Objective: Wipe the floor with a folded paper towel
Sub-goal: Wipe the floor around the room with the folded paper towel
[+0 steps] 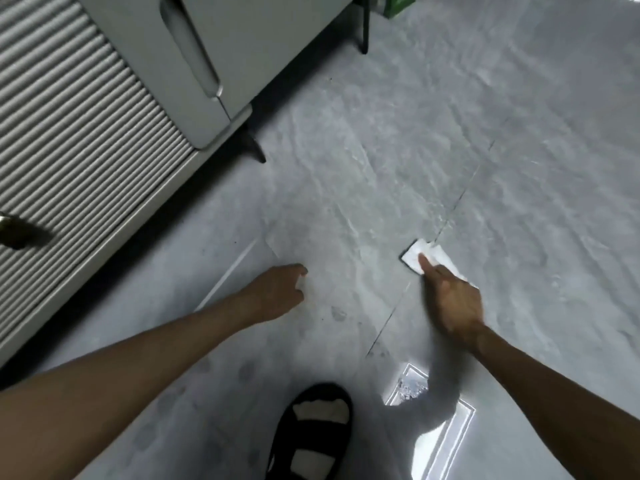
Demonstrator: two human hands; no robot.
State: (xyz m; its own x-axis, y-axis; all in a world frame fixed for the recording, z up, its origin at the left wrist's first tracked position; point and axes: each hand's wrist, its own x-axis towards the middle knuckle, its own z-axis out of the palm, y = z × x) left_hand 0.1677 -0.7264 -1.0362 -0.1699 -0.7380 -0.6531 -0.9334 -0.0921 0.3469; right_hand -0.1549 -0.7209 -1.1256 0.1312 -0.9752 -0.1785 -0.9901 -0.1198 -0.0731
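A white folded paper towel point(417, 254) lies flat on the grey marbled floor point(363, 174), beside a tile seam. My right hand point(450, 299) presses on its near part with fingers stretched forward, covering much of the towel. My left hand point(280, 292) hovers low over the floor to the left, fingers loosely curled; a small pale scrap seems to show at its fingertips, too blurred to identify. Faint smudges mark the tile near the left hand.
A pale cabinet point(79, 133) with ribbed doors and thin black legs runs along the left. A smooth-fronted unit point(214, 46) stands behind it. My foot in a black sandal point(311, 431) is at the bottom centre. A green box point(398, 3) sits at the far top.
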